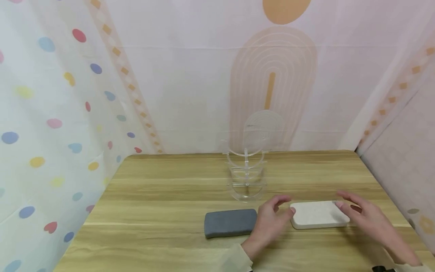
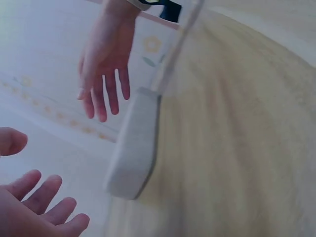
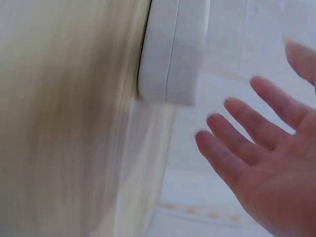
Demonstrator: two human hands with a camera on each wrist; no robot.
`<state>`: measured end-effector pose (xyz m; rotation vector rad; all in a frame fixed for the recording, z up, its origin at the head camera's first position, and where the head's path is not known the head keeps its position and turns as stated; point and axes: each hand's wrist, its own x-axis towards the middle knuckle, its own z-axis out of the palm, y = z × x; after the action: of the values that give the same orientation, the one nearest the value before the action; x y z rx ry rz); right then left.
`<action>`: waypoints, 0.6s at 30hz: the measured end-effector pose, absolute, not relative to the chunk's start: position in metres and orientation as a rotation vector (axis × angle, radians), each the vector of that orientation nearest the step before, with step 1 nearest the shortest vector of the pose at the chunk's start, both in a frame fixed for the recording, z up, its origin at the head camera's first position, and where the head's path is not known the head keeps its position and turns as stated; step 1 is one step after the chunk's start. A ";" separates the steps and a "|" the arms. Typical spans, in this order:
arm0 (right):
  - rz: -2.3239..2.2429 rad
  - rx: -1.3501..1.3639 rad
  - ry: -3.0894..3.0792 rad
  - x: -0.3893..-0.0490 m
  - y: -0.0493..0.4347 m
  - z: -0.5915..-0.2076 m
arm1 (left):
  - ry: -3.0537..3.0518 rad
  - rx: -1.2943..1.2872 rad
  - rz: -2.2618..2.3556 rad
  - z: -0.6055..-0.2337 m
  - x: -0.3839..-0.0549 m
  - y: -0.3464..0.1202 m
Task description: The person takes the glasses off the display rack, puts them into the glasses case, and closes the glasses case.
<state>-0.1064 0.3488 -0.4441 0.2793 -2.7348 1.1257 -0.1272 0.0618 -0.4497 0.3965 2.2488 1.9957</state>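
Observation:
A white oblong case with rounded corners lies flat on the wooden table, between my two hands. My left hand is at its left end, fingers spread and nothing in them. At the opposite end, my right hand has its thumb and forefinger overlapping the case's edge in the head view. The right wrist view shows that hand with loose, spread fingers, apart from the case, whose side carries a thin seam. Just left of my left hand lies a dark grey case of similar shape.
Behind the cases stands a clear plastic tiered rack with curved holders. The wooden table meets a patterned curtain at the back, and a dotted one hangs along the left side.

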 end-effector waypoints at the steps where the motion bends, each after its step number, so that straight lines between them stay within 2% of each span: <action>1: 1.099 0.278 -2.707 -0.106 0.346 -0.443 | 2.240 0.417 2.020 -0.447 -0.127 0.059; 13: 0.887 0.383 -2.531 -0.112 0.310 -0.434 | 2.303 0.605 2.102 -0.425 -0.134 0.016; 18: 0.894 0.369 -2.582 -0.114 0.294 -0.424 | 2.405 0.590 2.042 -0.420 -0.139 -0.006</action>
<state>-0.1136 0.2936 -0.4239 0.3690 -2.5822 0.8941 -0.1386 -0.0059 -0.4201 0.5897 2.4051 2.0421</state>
